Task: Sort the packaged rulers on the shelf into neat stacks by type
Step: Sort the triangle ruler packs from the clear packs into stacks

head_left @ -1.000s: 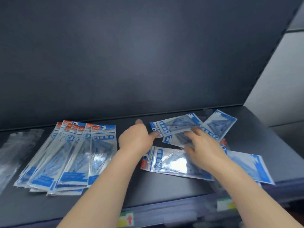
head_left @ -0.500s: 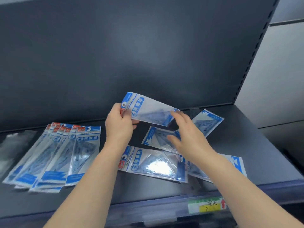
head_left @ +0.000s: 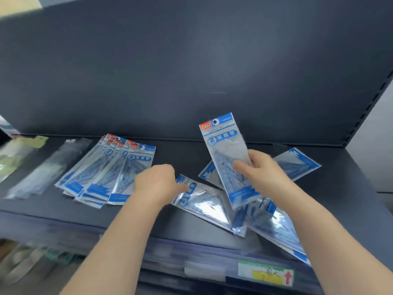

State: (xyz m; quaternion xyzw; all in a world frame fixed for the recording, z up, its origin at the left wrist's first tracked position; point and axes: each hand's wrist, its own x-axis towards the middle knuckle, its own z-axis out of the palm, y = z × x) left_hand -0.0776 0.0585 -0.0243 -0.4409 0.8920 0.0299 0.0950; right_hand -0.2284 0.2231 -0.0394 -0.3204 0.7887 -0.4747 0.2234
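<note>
I hold a clear plastic ruler packet with a blue header (head_left: 227, 154) upright in my right hand (head_left: 263, 169), fingers curled round its middle, above the loose packets (head_left: 297, 162) on the right of the dark grey shelf (head_left: 191, 228), probably to read its type. My left hand (head_left: 157, 182) lies on the near flat packet (head_left: 204, 205), perhaps to take it next; I cannot tell whether it pinches. The fanned stack of matching packets (head_left: 110, 173) at left looks like the destination.

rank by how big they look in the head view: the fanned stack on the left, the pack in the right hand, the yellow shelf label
1. fanned stack, clearly largest
2. pack held in the right hand
3. yellow shelf label, smallest even though nearest the camera
</note>
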